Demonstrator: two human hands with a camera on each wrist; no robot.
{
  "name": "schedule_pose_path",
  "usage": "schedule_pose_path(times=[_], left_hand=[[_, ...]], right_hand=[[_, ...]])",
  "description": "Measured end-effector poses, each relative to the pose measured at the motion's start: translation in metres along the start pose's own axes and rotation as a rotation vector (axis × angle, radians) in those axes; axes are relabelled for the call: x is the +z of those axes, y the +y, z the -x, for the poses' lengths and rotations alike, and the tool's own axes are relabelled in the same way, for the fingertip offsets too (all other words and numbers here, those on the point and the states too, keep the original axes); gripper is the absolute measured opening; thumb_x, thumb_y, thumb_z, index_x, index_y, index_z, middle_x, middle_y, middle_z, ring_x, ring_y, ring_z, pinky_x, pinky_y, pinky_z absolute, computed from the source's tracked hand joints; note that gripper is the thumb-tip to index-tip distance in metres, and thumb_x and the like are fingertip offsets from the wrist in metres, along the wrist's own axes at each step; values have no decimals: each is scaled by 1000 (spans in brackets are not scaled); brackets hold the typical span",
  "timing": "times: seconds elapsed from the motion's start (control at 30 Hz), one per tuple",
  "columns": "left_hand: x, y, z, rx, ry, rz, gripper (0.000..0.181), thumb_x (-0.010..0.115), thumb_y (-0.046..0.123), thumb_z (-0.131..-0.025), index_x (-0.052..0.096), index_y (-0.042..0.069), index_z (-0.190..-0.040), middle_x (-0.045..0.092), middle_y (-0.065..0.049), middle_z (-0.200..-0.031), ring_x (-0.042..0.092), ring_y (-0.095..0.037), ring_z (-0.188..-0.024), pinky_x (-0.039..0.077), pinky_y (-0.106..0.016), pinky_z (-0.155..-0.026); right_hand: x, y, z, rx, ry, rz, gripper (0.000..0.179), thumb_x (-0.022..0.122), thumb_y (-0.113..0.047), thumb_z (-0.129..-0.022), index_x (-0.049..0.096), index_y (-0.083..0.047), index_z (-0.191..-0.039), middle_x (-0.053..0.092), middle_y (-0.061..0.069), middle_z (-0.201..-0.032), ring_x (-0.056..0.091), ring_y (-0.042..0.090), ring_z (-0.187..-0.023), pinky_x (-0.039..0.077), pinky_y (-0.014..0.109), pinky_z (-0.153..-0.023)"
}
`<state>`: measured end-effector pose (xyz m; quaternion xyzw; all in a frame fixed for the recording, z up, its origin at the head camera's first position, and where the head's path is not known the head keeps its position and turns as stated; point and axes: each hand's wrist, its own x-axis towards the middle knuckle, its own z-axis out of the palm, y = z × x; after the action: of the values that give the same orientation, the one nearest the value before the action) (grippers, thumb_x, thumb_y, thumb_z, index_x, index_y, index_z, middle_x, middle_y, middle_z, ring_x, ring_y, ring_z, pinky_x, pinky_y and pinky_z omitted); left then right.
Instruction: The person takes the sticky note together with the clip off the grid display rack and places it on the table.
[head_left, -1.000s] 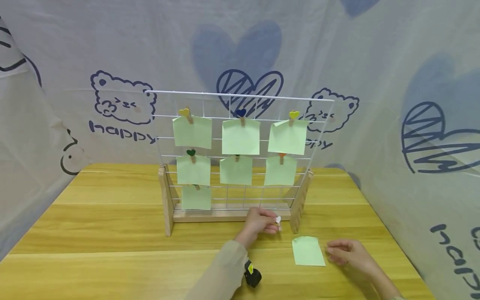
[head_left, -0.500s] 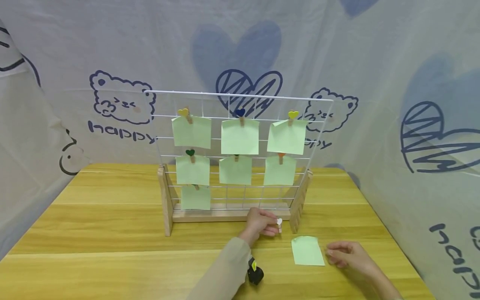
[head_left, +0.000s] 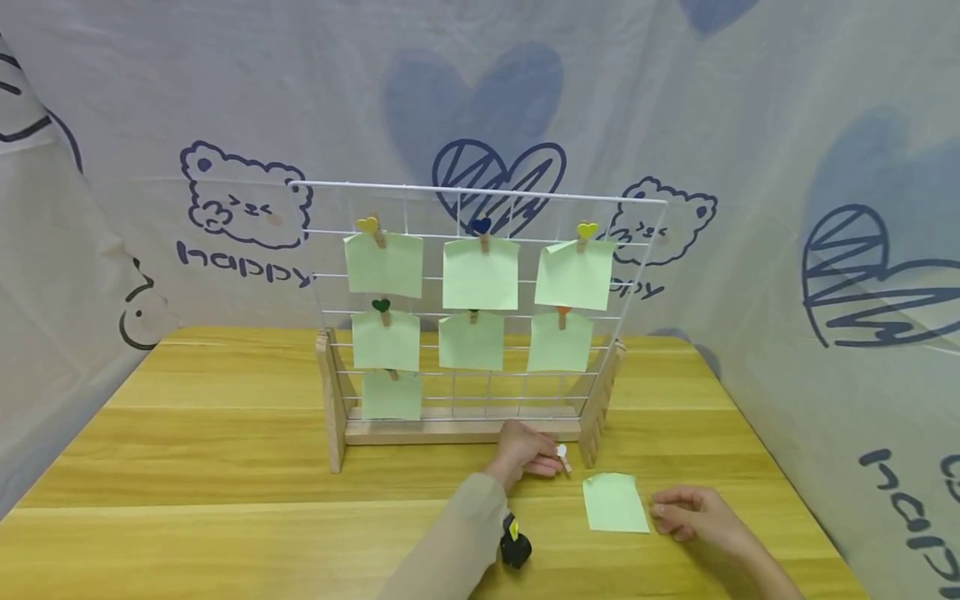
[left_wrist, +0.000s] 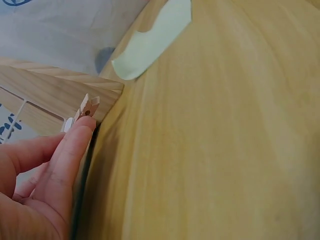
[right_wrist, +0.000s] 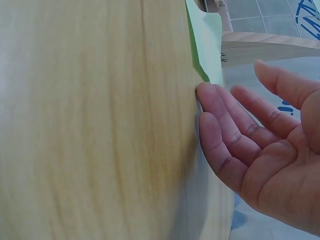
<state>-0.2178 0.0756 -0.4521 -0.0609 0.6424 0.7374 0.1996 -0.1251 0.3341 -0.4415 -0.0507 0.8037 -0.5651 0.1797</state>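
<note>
Standing behind clip (head_left: 563, 460), loose note (head_left: 615, 503): wire rack (head_left: 442, 432).

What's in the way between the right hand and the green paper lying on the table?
Nothing that I can see. The right hand is right beside the green paper, and the wooden stand is farther back, not between them.

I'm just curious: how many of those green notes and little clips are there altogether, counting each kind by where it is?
Green notes hanging on the wire grid: 7
Green note lying on the table: 1
Clips on the wire grid: 7
White-heart clip in the left hand: 1
Total: 16
</note>
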Motion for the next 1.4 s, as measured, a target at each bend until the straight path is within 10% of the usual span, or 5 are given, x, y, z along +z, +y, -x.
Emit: schedule_pose_path(times=[1.4], left_hand=[[-5,-8,4,1,-65,-42,18,60,-17,-74,55,-16,-91,63,-23,-72,64,-32,-67,53,-33,-56]], right_hand=[[5,-9,-3,-61,-102,2,44,50,-13,-92,39,24,-113,61,21,-90,60,23,-76,52,33,-65]])
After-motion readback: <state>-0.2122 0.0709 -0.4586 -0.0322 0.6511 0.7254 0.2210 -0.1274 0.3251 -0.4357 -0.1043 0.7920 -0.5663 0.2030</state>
